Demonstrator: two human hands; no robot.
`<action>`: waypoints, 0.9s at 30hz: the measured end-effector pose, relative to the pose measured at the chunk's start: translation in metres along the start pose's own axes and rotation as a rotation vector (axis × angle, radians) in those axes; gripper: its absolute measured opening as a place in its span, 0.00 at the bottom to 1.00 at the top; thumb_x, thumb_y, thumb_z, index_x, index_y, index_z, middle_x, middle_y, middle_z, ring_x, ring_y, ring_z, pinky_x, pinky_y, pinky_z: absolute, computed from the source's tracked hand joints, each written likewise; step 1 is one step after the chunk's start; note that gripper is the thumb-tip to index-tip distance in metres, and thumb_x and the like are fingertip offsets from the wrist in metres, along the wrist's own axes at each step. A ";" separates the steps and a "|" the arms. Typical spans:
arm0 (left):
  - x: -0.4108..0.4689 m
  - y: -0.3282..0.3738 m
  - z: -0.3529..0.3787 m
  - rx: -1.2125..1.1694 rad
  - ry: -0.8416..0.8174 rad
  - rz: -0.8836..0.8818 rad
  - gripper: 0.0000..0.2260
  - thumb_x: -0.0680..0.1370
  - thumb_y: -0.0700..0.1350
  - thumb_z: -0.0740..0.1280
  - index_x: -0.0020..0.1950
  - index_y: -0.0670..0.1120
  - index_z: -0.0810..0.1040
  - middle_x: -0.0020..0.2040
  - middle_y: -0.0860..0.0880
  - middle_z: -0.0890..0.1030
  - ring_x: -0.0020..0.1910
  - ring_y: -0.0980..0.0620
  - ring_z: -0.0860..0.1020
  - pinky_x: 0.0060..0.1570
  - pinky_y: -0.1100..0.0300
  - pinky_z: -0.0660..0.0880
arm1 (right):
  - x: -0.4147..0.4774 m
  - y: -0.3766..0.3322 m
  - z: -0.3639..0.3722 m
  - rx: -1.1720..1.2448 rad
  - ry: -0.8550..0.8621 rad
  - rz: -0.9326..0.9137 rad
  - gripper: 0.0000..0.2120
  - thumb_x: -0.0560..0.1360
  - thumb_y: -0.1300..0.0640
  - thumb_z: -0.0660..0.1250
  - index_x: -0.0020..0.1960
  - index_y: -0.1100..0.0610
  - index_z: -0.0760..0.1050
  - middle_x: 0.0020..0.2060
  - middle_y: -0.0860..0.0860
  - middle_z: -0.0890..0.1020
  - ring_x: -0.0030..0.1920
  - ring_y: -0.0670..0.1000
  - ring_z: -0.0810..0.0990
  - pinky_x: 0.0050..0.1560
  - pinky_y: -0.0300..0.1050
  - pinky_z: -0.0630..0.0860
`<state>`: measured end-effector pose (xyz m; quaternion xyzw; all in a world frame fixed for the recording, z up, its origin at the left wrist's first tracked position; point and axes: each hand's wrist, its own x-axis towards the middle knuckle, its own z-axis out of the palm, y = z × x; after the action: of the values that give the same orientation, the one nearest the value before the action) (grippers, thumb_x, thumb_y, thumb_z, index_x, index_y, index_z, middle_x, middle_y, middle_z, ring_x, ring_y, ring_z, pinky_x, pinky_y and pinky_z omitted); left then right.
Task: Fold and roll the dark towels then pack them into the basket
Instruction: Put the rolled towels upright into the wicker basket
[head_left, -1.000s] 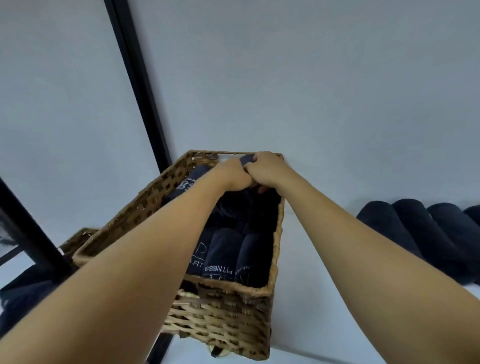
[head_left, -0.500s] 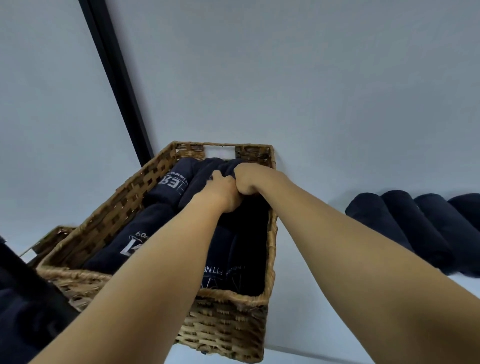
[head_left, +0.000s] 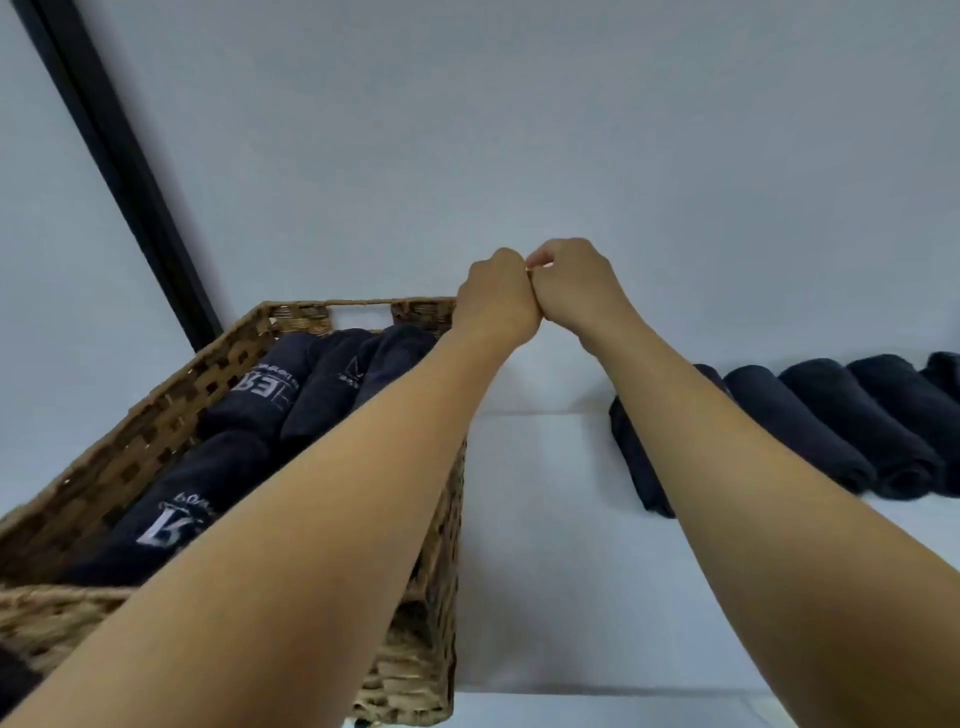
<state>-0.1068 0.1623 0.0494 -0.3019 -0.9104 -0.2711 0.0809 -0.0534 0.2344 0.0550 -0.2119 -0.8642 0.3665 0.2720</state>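
A woven wicker basket (head_left: 130, 457) stands at the left, filled with several rolled dark towels (head_left: 270, 384) that carry white print. My left hand (head_left: 498, 299) and my right hand (head_left: 576, 283) are raised above and just past the basket's far right corner. Both are curled into fists, knuckles touching each other, and I see nothing in either. Several more rolled dark towels (head_left: 810, 421) lie in a row on the white surface at the right; my right forearm covers part of the nearest one.
A white surface (head_left: 545, 545) runs between the basket and the row of rolls. A black vertical frame bar (head_left: 114, 161) stands against the pale wall behind the basket. A dark cloth shows at the bottom left corner.
Both hands have lifted out of the basket and moved up and right, letting go of the towel they pressed in. The view has shifted right.
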 end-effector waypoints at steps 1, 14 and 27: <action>0.000 0.016 0.012 -0.027 -0.075 -0.007 0.11 0.77 0.36 0.58 0.57 0.38 0.75 0.48 0.43 0.77 0.45 0.45 0.76 0.39 0.55 0.70 | 0.000 0.015 -0.011 -0.009 0.001 0.051 0.16 0.76 0.64 0.58 0.59 0.62 0.77 0.54 0.58 0.82 0.54 0.58 0.80 0.57 0.56 0.78; -0.032 0.065 0.192 -0.368 -0.654 -0.375 0.21 0.77 0.52 0.64 0.65 0.42 0.73 0.60 0.41 0.79 0.56 0.42 0.79 0.57 0.48 0.78 | -0.017 0.186 -0.027 -0.316 -0.199 0.406 0.17 0.80 0.60 0.59 0.67 0.63 0.71 0.56 0.60 0.80 0.52 0.57 0.79 0.47 0.46 0.74; -0.005 0.057 0.086 -0.503 -0.315 -0.286 0.16 0.76 0.51 0.64 0.58 0.42 0.76 0.53 0.43 0.81 0.50 0.44 0.80 0.54 0.51 0.79 | 0.010 0.097 -0.034 0.154 0.008 0.256 0.06 0.73 0.57 0.64 0.41 0.60 0.72 0.36 0.53 0.76 0.38 0.52 0.75 0.33 0.43 0.69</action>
<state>-0.0678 0.2443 0.0007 -0.2200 -0.8494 -0.4460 -0.1768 -0.0235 0.3206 0.0055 -0.3003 -0.7984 0.4623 0.2419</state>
